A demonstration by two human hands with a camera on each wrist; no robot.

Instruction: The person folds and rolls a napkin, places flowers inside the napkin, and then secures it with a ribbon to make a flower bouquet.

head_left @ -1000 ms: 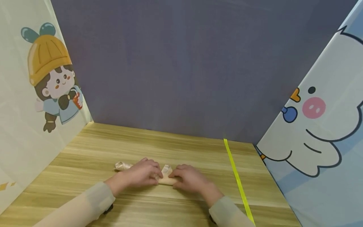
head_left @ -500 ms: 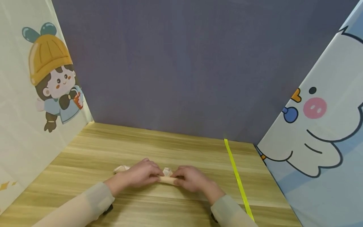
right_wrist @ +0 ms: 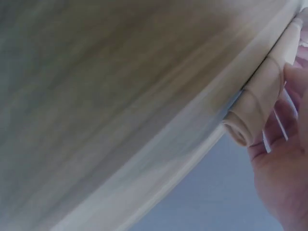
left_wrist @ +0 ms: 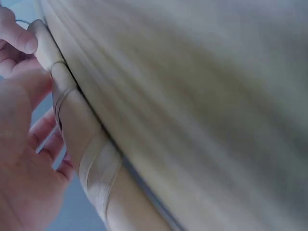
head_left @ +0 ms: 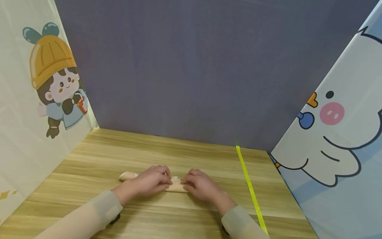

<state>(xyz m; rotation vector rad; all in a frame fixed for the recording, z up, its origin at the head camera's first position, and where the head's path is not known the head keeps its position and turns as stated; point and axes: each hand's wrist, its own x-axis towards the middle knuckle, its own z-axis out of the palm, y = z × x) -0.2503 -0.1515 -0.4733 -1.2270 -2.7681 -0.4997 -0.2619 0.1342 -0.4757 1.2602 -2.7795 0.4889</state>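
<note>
A beige cloth (head_left: 176, 187), rolled into a long tube, lies crosswise on the table between both hands. My left hand (head_left: 151, 181) grips its middle with thumb and curled fingers, and one end pokes out to the left of that wrist. On the right, my other hand (head_left: 202, 186) pinches the tube near its right end. A short pale flap stands up behind the roll between the hands. The left wrist view shows seams and folds along the roll (left_wrist: 89, 130); in the right wrist view its coiled end (right_wrist: 238, 130) is visible beside the palm.
The wood-grain table (head_left: 143, 219) spreads around the hands. A yellow tape strip (head_left: 250, 189) runs front to back at the right. A dark grey panel (head_left: 185, 73) stands behind, with printed cartoon panels at the left and right sides.
The flap behind the roll has become shorter as the cloth has been rolled up further, away from the body. Both hands stay nearly in place on it.
</note>
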